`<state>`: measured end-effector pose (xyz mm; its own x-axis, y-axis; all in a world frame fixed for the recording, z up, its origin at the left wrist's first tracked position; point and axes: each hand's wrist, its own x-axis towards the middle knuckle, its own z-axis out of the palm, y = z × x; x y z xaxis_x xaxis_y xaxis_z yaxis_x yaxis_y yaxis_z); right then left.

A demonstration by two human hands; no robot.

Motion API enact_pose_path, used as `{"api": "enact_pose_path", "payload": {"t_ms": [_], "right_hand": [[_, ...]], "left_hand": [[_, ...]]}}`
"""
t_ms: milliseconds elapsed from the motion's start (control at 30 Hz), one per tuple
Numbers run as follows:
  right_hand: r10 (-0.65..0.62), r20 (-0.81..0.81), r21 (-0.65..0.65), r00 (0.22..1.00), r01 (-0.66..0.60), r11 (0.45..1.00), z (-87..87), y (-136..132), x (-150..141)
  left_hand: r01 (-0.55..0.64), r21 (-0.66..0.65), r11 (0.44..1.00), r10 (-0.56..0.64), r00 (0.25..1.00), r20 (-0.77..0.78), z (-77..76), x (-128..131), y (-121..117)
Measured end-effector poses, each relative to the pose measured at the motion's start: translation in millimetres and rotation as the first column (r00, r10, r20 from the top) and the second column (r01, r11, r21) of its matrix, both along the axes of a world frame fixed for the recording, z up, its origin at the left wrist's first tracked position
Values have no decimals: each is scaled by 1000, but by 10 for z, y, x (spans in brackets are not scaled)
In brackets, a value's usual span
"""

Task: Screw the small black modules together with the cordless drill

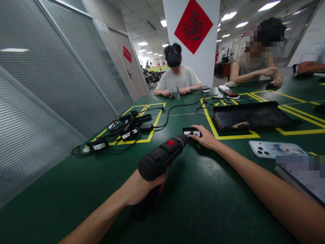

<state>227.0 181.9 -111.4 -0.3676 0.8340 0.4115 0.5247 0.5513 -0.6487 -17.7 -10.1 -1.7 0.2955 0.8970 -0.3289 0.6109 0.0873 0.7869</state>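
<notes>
My left hand (138, 188) is wrapped round the handle of a black cordless drill (158, 156) with a red button on top. The drill points forward and to the right, its chuck close to a small black and white case (188, 129) on the table. Whether the bit touches the case or stands just short of it, I cannot tell. From the right, my right hand (207, 138) grips that case, with thumb and fingers around its right end. The case's far side is partly hidden by the fingers.
Tangled black cables and adapters (132, 123) lie at the left. A black tray (256, 117) holds a small brownish piece (240, 125). At the right lie a phone (276, 149) and a pixelated flat object (302, 179). Other people (179, 79) work across the green table (101, 189).
</notes>
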Motion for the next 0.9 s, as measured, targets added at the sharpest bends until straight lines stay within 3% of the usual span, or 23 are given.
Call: {"api": "enact_pose_path", "payload": {"t_ms": [900], "right_hand": [[3, 6, 5, 1000, -3, 1000, 15, -7, 1]], "left_hand": [[-14, -41, 999, 14, 1000, -18, 60, 49, 11]]}}
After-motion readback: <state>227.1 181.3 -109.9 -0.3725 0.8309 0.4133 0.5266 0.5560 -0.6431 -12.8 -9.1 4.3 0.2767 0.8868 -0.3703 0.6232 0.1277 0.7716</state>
